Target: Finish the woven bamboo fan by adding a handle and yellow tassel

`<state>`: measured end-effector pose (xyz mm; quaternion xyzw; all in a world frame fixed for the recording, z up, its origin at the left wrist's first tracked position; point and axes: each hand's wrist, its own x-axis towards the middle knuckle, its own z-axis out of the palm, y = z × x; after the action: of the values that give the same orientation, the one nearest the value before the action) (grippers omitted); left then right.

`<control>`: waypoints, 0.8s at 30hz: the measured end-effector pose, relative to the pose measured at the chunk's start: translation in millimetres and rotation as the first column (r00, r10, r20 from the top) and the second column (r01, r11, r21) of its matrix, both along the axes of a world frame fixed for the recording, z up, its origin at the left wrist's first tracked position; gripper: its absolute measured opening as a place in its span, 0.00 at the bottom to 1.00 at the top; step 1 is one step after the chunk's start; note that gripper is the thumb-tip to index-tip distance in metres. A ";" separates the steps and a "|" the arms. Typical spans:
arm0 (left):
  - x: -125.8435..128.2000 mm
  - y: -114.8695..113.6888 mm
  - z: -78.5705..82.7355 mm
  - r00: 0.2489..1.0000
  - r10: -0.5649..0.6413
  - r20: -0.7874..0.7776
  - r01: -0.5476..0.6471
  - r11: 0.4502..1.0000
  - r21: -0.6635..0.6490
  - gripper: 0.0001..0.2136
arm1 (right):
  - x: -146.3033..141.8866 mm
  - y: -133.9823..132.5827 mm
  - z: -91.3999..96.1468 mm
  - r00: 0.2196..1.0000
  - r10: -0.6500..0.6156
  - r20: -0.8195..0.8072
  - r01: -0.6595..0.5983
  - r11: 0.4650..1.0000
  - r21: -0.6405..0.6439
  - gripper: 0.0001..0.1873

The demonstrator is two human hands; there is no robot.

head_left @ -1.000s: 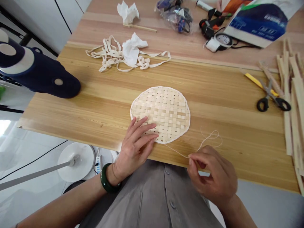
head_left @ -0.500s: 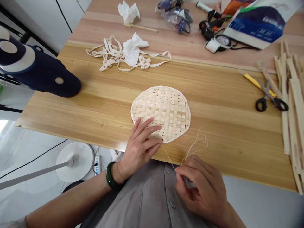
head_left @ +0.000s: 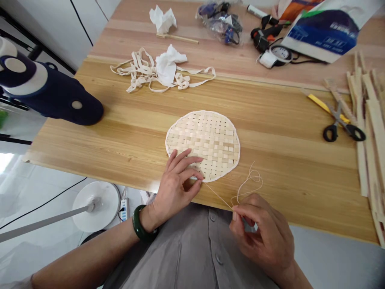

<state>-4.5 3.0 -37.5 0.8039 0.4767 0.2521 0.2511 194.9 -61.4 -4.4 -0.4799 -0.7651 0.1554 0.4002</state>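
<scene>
A rounded woven bamboo mat (head_left: 207, 136) with a white cloth edging lies flat near the table's front edge. My left hand (head_left: 180, 176), with a dark green bangle at the wrist, pinches its lower rim between thumb and index finger. The other fingers rest across the weave. Between the thumb and fingertips of my right hand (head_left: 261, 233) is a thin pale thread (head_left: 218, 195), running straight from the rim. The thread's slack loops (head_left: 251, 180) lie on the table just beyond that hand. Whether a needle is in the pinch, I cannot tell.
Black-handled scissors (head_left: 343, 124), a yellow cutter (head_left: 320, 102) and bamboo strips (head_left: 373, 148) lie at the right. Tangled cloth tape (head_left: 144, 70) and crumpled tissue (head_left: 168, 64) sit behind the mat. A dark blue bottle (head_left: 66, 94) occupies the left; a glue gun (head_left: 264, 36) lies far back.
My right hand has moved a little to the right, away from the mat, with the thread stretched straighter. My left thumb and index finger have shifted slightly left along the rim.
</scene>
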 end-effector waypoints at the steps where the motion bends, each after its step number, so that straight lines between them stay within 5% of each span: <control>1: 0.5 0.5 0.5 1.000 0.003 0.000 -0.003 1.000 -0.013 0.05 | 0.0 0.1 -0.2 1.000 -0.001 -0.001 0.001 1.000 0.000 0.13; 14: 5.0 2.6 4.8 0.997 0.069 0.035 -0.067 0.996 -0.063 0.07 | -0.6 -1.8 -6.3 1.000 -0.029 -0.010 0.029 0.999 0.020 0.13; 24: 25.2 28.8 14.9 0.996 0.058 0.066 -0.068 0.985 0.157 0.07 | 12.2 23.5 -15.1 0.971 -0.239 0.001 0.238 0.971 0.033 0.05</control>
<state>20.7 31.8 -22.6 0.7978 0.4724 0.3215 0.1923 207.1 -37.8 -19.5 -0.5621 -0.7052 0.0927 0.4220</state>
